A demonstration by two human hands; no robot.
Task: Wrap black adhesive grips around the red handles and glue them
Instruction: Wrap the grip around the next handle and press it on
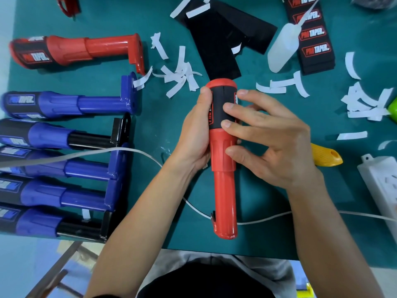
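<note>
A red handle (223,190) stands on end over the green mat, at the middle of the view. A black adhesive grip (219,100) is wrapped round its upper part, its seam facing me. My left hand (193,134) grips the handle from the left, thumb up near the top. My right hand (264,136) lies across the right side with its fingertips pressing on the black grip and the red collar below it. Loose black grips (227,39) lie just behind, and a stack of printed grips (311,35) lies at the back right beside a white glue bottle (281,48).
One finished red handle (75,50) and several blue handles (64,104) lie in a row on the left. White backing strips (178,72) litter the mat. A white cable (129,150) crosses under my arms. A yellow tool (326,157) and a white power strip (380,181) sit at the right.
</note>
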